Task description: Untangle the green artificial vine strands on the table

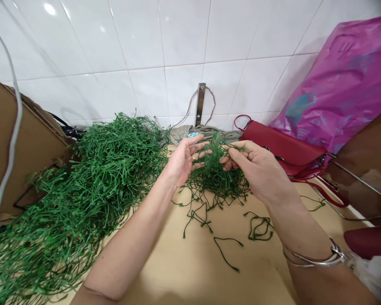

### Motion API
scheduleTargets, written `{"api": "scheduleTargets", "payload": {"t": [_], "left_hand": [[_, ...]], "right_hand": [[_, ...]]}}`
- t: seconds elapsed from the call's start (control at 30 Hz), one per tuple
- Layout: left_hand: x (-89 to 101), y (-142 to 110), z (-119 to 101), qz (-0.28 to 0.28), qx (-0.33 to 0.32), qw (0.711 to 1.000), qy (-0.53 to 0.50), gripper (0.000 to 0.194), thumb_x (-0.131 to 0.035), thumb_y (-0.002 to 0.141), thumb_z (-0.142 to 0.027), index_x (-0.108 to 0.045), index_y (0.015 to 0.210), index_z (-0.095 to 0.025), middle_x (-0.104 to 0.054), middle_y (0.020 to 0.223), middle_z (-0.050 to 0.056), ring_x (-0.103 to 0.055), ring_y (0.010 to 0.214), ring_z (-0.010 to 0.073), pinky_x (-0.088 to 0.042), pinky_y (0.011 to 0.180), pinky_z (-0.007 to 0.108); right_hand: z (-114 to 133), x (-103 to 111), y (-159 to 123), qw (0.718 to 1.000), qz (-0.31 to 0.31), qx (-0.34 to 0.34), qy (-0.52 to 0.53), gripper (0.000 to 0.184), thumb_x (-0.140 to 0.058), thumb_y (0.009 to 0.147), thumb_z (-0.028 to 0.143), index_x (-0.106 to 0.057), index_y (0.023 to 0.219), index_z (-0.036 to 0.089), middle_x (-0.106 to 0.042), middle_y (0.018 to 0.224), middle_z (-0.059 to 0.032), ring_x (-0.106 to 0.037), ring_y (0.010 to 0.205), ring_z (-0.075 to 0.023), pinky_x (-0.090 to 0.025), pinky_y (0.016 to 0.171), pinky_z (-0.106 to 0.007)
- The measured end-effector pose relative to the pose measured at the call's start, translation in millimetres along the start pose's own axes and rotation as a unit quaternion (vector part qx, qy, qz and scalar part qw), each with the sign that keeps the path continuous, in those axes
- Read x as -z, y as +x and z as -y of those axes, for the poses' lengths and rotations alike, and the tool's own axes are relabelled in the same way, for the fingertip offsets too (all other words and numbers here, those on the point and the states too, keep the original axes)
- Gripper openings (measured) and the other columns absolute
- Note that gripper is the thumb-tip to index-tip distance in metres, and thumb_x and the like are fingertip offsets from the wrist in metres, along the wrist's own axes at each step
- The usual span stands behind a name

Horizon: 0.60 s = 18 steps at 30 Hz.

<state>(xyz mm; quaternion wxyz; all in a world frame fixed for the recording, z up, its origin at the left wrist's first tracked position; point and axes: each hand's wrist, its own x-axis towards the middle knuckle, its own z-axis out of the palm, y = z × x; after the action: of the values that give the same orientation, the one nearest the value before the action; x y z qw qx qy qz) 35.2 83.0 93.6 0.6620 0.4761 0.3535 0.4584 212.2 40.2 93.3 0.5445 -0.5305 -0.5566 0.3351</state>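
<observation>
Head view: right hand (257,169) hides tangled green strands (214,182).

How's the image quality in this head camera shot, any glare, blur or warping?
In the head view, glare sits on the white wall tiles, the tile lines bend toward the edges, suggesting wide-lens distortion, and the green vine strands stay fairly sharp, with no obvious blur.

The right hand (257,169) covers part of the vine tangle (214,178); the larger vine pile (82,203) runs off frame; a blue object (193,134) is too small to identify.
</observation>
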Motion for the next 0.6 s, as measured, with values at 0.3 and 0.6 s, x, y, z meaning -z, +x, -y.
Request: {"api": "scheduleTargets", "payload": {"t": [0.3, 0.6], "left_hand": [[-6.6, 1, 15, 0.059, -0.110, 0.980, 0.155, 0.040, -0.077, 0.081, -0.031, -0.061, 0.114, -0.014, -0.069, 0.108, 0.009, -0.063, 0.098, 0.0178, -0.049, 0.092, 0.031], [3.5, -2, 5, 0.062, -0.074, 0.994, 0.045, 0.042, -0.077, 0.077, -0.056, -0.058, 0.074, -0.018, -0.052, 0.068, -0.001, -0.047, 0.061, 0.0114, -0.039, 0.058, 0.026]], "right_hand": [[-1, -4, -2, 0.999, 0.019, 0.013, -0.028, 0.021, -0.060, 0.093, 0.043, -0.067, 0.088, 0.024, -0.066, 0.069, 0.0001, -0.061, 0.064, -0.0176, -0.048, 0.065, -0.032], [9, 5, 1, 0.996, -0.035, 0.034, -0.076, 0.027, -0.057, 0.094, 0.043, -0.068, 0.079, 0.023, -0.066, 0.074, -0.0012, -0.058, 0.064, -0.0151, -0.045, 0.065, -0.030]]}}
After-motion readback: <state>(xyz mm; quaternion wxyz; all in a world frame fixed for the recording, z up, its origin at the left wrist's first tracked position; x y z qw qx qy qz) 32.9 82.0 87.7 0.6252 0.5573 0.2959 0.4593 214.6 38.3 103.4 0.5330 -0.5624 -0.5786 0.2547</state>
